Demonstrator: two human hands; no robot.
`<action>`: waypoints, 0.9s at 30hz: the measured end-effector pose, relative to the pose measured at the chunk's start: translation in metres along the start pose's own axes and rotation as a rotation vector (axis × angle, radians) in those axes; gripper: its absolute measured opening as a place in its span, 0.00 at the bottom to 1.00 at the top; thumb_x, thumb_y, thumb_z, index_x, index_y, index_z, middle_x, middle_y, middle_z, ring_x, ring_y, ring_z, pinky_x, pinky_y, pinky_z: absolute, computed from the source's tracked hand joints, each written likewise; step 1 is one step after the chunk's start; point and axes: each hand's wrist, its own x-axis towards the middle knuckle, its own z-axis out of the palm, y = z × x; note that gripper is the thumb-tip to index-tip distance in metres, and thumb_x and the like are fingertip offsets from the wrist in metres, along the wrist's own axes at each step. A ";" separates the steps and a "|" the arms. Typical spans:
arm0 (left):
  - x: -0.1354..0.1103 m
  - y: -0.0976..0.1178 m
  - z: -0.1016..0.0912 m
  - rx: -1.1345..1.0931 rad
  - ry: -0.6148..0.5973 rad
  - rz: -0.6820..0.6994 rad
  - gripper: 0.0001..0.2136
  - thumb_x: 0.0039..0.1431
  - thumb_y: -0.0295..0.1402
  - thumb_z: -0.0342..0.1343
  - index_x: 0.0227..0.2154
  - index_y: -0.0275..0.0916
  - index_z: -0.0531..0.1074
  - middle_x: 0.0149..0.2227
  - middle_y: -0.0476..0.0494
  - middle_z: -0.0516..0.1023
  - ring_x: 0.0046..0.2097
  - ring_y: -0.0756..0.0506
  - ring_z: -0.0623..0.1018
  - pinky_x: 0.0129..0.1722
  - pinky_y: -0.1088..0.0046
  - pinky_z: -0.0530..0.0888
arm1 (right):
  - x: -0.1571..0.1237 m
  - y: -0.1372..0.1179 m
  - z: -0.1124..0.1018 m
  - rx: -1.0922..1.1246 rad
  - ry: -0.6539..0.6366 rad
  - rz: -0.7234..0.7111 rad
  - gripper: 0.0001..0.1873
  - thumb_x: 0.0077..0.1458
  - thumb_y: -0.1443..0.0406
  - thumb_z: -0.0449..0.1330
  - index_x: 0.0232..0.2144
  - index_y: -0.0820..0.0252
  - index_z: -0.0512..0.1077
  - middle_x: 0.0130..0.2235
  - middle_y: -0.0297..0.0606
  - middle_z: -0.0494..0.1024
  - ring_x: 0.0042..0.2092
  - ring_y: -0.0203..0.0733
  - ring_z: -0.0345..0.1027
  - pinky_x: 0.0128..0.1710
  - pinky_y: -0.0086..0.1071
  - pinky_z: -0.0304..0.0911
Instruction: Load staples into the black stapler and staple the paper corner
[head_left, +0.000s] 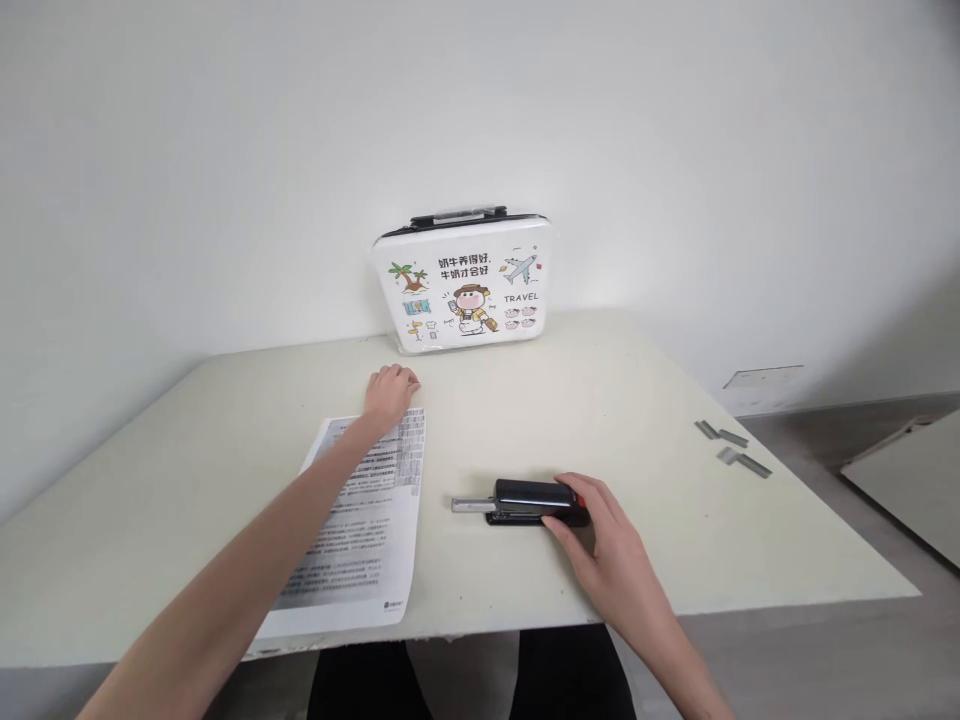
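Note:
My right hand [607, 535] grips the rear end of a black stapler [536, 497], thumb on the near side and fingers on the far side. From the stapler's front a metal staple tray [471, 506] sticks out to the left. My left hand [391, 392] is at the top edge of a printed sheet of paper [375, 560], its fingers curled together; whatever they may hold is hidden. The left forearm crosses over the sheet and covers part of the text.
A white cartoon-print case [469, 290] with a black handle stands upright against the wall at the table's back. Several grey staple strips [731, 450] lie near the right edge of the pale table [660, 560]. My legs are below the front edge.

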 end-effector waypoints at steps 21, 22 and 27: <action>-0.027 0.016 -0.019 -0.099 -0.129 0.167 0.07 0.65 0.39 0.58 0.37 0.44 0.79 0.45 0.40 0.81 0.51 0.37 0.78 0.55 0.62 0.71 | 0.001 0.007 -0.003 0.019 0.013 -0.055 0.20 0.69 0.53 0.57 0.59 0.52 0.67 0.56 0.45 0.77 0.57 0.54 0.72 0.56 0.52 0.71; -0.024 0.018 -0.020 -0.113 -0.121 0.156 0.08 0.66 0.40 0.58 0.36 0.43 0.78 0.45 0.40 0.81 0.51 0.37 0.78 0.54 0.62 0.71 | 0.001 0.007 -0.003 0.020 0.012 -0.055 0.20 0.69 0.53 0.57 0.59 0.52 0.67 0.56 0.45 0.77 0.57 0.54 0.72 0.56 0.52 0.71; -0.025 0.028 -0.029 -0.202 -0.080 0.092 0.07 0.71 0.36 0.53 0.40 0.41 0.73 0.45 0.40 0.83 0.47 0.38 0.80 0.47 0.64 0.73 | 0.001 0.006 -0.003 0.031 0.006 -0.053 0.20 0.69 0.53 0.57 0.58 0.52 0.68 0.56 0.45 0.77 0.57 0.53 0.72 0.57 0.51 0.71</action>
